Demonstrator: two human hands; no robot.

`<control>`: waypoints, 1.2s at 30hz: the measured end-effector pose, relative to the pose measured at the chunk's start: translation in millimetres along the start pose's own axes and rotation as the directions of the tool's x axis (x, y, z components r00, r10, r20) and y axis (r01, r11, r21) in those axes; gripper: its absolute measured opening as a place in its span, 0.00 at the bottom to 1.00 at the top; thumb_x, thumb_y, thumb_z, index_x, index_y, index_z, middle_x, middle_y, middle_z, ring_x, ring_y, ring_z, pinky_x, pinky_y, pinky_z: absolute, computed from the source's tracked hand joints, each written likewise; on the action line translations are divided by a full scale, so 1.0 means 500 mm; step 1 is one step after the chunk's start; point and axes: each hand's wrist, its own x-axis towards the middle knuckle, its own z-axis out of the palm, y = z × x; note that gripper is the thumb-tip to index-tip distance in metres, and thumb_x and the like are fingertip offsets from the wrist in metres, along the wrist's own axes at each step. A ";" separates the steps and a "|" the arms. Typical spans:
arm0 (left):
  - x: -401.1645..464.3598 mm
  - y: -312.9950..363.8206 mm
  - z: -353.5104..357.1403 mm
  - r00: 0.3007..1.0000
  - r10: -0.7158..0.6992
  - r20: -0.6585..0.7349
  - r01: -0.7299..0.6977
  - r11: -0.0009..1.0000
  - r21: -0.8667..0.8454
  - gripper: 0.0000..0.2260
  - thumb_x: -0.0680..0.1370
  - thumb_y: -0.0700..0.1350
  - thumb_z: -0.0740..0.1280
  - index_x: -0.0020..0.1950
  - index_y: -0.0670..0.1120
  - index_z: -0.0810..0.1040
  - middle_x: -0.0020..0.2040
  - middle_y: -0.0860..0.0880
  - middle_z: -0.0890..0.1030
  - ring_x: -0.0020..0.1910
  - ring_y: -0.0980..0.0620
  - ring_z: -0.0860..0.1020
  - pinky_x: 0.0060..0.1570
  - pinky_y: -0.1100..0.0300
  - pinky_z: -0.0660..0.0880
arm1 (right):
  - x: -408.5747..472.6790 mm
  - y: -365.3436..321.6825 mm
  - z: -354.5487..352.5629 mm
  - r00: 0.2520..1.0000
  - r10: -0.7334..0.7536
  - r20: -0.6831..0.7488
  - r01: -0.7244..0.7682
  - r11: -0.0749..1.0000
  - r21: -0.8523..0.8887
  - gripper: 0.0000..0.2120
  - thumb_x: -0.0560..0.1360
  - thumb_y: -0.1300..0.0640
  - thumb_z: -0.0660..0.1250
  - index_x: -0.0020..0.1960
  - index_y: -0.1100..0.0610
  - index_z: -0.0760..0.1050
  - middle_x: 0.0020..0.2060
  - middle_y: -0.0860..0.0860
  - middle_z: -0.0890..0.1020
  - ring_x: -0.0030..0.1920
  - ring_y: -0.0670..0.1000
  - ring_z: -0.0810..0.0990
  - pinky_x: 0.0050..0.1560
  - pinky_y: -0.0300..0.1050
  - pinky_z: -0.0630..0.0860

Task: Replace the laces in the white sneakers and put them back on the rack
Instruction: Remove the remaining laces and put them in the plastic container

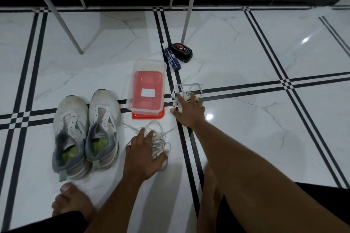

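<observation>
Glossy marble-look floor tiles (veined grey), clear plastic box, scuffed cloth sneakers, matt woven laces.

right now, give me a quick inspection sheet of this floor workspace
surface: white marble floor with black stripe lines
job's things: two unlaced white sneakers side by side; lace pile near, second lace pile farther
clutter: clear container on red lid; dark blue tube; black case
hands: left hand on near pile; right hand on far pile
cables: nothing seen
surroundings: white table legs; bare foot
</observation>
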 end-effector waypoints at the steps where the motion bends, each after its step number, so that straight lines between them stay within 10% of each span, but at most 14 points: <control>1: 0.001 0.000 0.003 1.000 0.002 -0.001 -0.002 1.000 0.003 0.45 0.70 0.75 0.56 0.83 0.55 0.57 0.84 0.49 0.54 0.79 0.44 0.59 0.76 0.41 0.62 | -0.012 -0.015 0.014 0.996 -0.057 -0.068 0.054 0.998 -0.039 0.31 0.82 0.37 0.65 0.82 0.39 0.61 0.82 0.60 0.59 0.78 0.70 0.59 0.72 0.68 0.71; 5: -0.005 0.013 0.000 0.999 0.010 -0.031 -0.010 1.000 -0.004 0.43 0.71 0.72 0.63 0.82 0.53 0.59 0.84 0.48 0.55 0.79 0.44 0.58 0.76 0.42 0.59 | -0.050 -0.027 0.041 0.978 -0.118 -0.172 0.134 0.987 0.085 0.14 0.81 0.62 0.64 0.62 0.55 0.84 0.60 0.55 0.80 0.60 0.59 0.81 0.54 0.54 0.83; 11: 0.043 0.088 -0.099 0.933 0.055 -0.355 -0.100 0.989 -0.110 0.30 0.75 0.61 0.68 0.73 0.50 0.71 0.72 0.47 0.70 0.70 0.44 0.69 0.65 0.41 0.71 | -0.083 -0.038 -0.132 0.958 0.229 -0.174 -0.042 0.709 0.704 0.08 0.77 0.61 0.71 0.43 0.53 0.86 0.34 0.46 0.85 0.34 0.41 0.85 0.41 0.39 0.81; 22: 0.175 0.042 -0.221 0.910 -0.348 -0.228 0.149 0.785 -0.602 0.25 0.83 0.56 0.59 0.76 0.44 0.70 0.74 0.43 0.70 0.71 0.41 0.72 0.71 0.41 0.70 | -0.118 -0.243 -0.337 0.970 -0.058 -0.236 0.242 0.348 0.906 0.05 0.79 0.57 0.75 0.45 0.51 0.87 0.39 0.52 0.88 0.39 0.50 0.86 0.48 0.46 0.83; 28: 0.162 0.003 -0.207 0.921 -0.362 -0.145 0.186 0.734 -0.654 0.20 0.86 0.52 0.58 0.74 0.44 0.72 0.70 0.47 0.76 0.68 0.45 0.74 0.67 0.51 0.69 | -0.076 -0.244 -0.223 0.979 -0.176 -0.104 0.193 0.626 0.756 0.23 0.81 0.50 0.72 0.75 0.49 0.77 0.75 0.47 0.76 0.73 0.46 0.73 0.75 0.49 0.71; 30: 0.157 -0.005 -0.207 0.942 -0.321 -0.099 0.189 0.750 -0.634 0.16 0.87 0.51 0.56 0.67 0.47 0.79 0.59 0.55 0.79 0.59 0.51 0.76 0.56 0.56 0.69 | -0.057 -0.220 -0.172 0.964 -0.002 -0.267 0.200 0.668 0.717 0.23 0.81 0.48 0.70 0.75 0.48 0.76 0.73 0.48 0.77 0.72 0.49 0.74 0.74 0.52 0.72; 33: 0.168 -0.011 -0.185 0.966 -0.244 -0.087 0.149 0.800 -0.582 0.17 0.86 0.50 0.57 0.53 0.45 0.84 0.48 0.55 0.82 0.48 0.53 0.78 0.46 0.56 0.70 | -0.031 -0.183 -0.082 0.990 0.087 -0.108 0.013 0.714 0.700 0.35 0.78 0.38 0.65 0.81 0.50 0.64 0.72 0.55 0.76 0.71 0.57 0.77 0.70 0.61 0.77; 36: 0.190 -0.004 -0.164 0.952 -0.300 -0.067 0.217 0.810 -0.545 0.20 0.86 0.52 0.56 0.67 0.41 0.79 0.63 0.43 0.81 0.61 0.45 0.79 0.63 0.50 0.72 | -0.052 -0.162 -0.048 0.992 0.106 -0.064 -0.041 0.770 0.637 0.29 0.84 0.52 0.61 0.81 0.61 0.61 0.68 0.60 0.79 0.67 0.62 0.81 0.64 0.60 0.81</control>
